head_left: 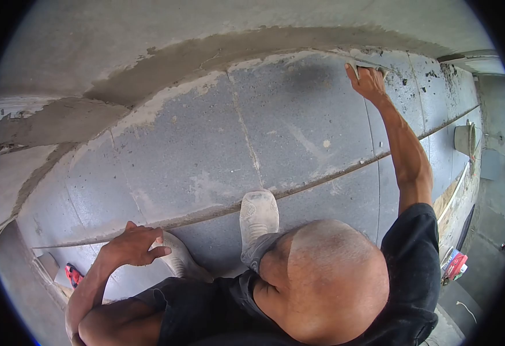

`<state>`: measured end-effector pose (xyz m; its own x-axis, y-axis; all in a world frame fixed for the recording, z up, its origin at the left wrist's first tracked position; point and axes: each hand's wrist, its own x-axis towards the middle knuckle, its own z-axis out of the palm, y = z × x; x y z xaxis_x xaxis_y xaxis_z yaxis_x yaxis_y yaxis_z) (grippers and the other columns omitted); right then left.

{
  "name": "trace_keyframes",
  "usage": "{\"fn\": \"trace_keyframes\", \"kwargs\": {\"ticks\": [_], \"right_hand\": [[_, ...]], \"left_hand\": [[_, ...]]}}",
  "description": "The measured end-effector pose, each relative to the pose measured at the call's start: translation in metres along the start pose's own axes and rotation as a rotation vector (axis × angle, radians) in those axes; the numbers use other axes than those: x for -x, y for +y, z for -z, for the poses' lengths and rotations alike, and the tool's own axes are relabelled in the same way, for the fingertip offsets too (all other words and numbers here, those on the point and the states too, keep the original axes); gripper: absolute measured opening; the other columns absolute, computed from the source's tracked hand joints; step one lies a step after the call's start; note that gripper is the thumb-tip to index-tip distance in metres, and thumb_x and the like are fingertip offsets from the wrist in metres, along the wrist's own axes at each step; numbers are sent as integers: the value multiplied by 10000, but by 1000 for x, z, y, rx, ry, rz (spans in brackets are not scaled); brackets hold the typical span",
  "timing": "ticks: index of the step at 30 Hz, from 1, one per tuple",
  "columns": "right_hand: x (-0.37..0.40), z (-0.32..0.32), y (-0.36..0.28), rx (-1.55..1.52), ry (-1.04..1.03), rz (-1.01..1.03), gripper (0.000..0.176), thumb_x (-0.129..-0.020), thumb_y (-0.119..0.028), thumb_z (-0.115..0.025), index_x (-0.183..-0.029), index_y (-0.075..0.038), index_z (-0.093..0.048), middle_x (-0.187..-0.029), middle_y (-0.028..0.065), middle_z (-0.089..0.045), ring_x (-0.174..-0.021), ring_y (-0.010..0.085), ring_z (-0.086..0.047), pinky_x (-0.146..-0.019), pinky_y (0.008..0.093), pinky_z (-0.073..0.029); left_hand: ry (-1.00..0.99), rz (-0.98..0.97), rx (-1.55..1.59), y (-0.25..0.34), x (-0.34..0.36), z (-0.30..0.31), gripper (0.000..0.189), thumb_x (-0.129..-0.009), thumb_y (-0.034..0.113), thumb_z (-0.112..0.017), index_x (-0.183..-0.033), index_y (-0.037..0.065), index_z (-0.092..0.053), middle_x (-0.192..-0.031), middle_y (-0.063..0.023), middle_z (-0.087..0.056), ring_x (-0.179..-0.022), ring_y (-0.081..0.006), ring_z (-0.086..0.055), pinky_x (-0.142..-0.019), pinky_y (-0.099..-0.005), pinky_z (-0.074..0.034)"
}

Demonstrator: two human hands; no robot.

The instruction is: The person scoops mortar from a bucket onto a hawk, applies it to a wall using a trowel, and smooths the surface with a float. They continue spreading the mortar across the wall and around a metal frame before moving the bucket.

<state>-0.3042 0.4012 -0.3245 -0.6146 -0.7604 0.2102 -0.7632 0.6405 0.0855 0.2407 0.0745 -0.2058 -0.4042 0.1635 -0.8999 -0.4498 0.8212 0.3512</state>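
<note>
The right hand's (370, 83) fingers clamp a pale tool (354, 68), largely hidden, at the far right of the tiles (298, 124); a flat, steady hold probably serves best. The left hand (132, 246), fingers apart, hangs near a shoe (177, 258). Crumbs (424, 90) rightward may obstruct; a bucket (463, 140) stands beyond.

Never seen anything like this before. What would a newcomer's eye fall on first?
Probably the bare bent knee, looming large at the bottom, right of centre. Next comes the right hand, stretched out at the upper right over grey tiles, with a pale piece in its grip. A small red-and-black item stands out at lower left.
</note>
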Motion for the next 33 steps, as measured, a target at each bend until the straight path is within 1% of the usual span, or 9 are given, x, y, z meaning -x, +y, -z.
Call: {"fn": "trace_keyframes", "kwargs": {"ticks": [5,8,11,15,18,20,21,31,33], "right_hand": [[-11,-7,-35,16,119,184,424,-939,-389,-536,-946,2,-698,-942,218,-676,-880,375,-655,-822,466,-509],[-33,3,-76,20,-196,107,479,-954,-434,-486,-881,-18,-713,-918,190,-683,-874,331,-659,-817,454,-514],[-46,-13,-82,-1,-59,222,535,-947,-457,-477,-762,5,-675,-700,199,-653,-662,362,-651,-646,454,-527],[-57,-27,-85,-33,-131,170,579,-949,-483,-453,-731,8,-668,-695,211,-647,-657,365,-649,-634,461,-524],[-61,-22,-99,-16,36,221,610,-950,-488,-453,-681,19,-657,-665,221,-637,-636,375,-645,-630,469,-520],[-69,-13,-113,38,-305,94,578,-959,-484,-441,-721,-19,-689,-689,191,-657,-681,333,-662,-664,443,-534],[-70,-13,-118,34,-304,96,578,-959,-484,-441,-721,-19,-689,-689,191,-657,-681,333,-662,-664,443,-534],[-68,22,-132,-387,307,92,467,-909,-334,-600,-657,55,-653,-574,203,-613,-508,365,-618,-489,443,-499],[-61,18,-134,-227,326,352,484,-919,-341,-583,-636,45,-652,-545,166,-610,-431,309,-592,-412,375,-480]], "left_hand": [[-94,22,-15,2,-4,1,409,-925,433,-557,-1058,48,-595,-991,-178,-650,-1010,-293,-583,-962,-398,-319],[-16,10,-13,2,-2,2,414,-926,438,-553,-1060,49,-595,-1001,-173,-650,-1009,-295,-586,-961,-399,-318],[0,8,1,2,1,2,418,-927,438,-551,-1072,49,-592,-1006,-167,-651,-1015,-290,-587,-965,-398,-316],[-14,22,14,-2,2,-5,419,-926,436,-554,-1078,48,-592,-1020,-164,-652,-1024,-285,-585,-971,-398,-313],[-20,32,22,-3,4,-6,420,-928,438,-550,-1080,48,-594,-1017,-161,-653,-1024,-286,-583,-975,-399,-311],[11,10,40,-3,6,-6,423,-929,442,-547,-1075,47,-595,-1013,-163,-652,-1012,-288,-581,-976,-397,-312],[11,15,41,-2,8,-5,423,-929,442,-547,-1075,47,-595,-1013,-163,-652,-1012,-288,-581,-976,-397,-312],[-1,14,48,-4,10,1,473,-932,471,-527,-1094,29,-570,-971,-198,-643,-1011,-318,-585,-967,-408,-308],[12,-9,51,-8,11,-2,474,-929,475,-530,-1086,30,-572,-956,-196,-642,-1001,-317,-586,-965,-408,-309]]}}
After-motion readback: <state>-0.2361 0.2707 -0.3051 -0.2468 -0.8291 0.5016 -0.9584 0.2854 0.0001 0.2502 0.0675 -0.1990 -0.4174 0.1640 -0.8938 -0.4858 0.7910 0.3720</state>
